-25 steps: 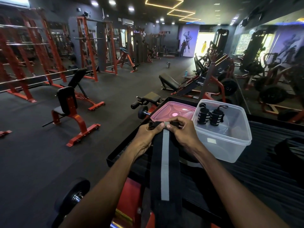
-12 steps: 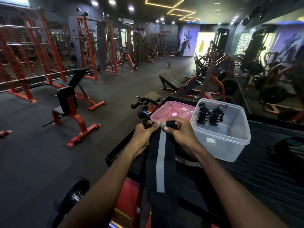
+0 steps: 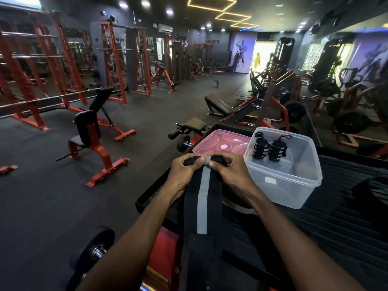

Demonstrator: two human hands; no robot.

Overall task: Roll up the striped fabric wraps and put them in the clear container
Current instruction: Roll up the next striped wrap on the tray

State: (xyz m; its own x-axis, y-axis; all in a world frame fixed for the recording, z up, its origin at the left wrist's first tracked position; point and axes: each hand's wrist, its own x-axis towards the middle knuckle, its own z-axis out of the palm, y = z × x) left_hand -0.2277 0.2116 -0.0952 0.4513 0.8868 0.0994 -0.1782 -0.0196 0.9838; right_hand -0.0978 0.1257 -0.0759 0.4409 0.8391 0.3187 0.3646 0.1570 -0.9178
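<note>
A clear, lidless plastic container (image 3: 294,185) sits on the black ribbed platform (image 3: 336,217), holding two rolled striped wraps (image 3: 268,149); just left, the left hand (image 3: 184,171) and right hand (image 3: 231,173) pinch the rolled top of a long black grey-striped fabric wrap (image 3: 202,206), which hangs toward the viewer.

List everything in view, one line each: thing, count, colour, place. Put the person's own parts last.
striped wrap being rolled: 1, black with grey stripe, hanging toward the camera from both hands
rolled wraps: 2, black with pale stripes, upright side by side inside the clear container
clear container: 1, clear, on the black ribbed surface, right of the hands
lid: 1, pink translucent, flat, left of the container
black ribbed surface: 1, black, under the container
seated bench: 1, red frame with black pads, on the floor at left
squat racks: several, red, along the left wall
left hand: 1, its grip on the rolled top end
right hand: 1, its grip on the same end
</note>
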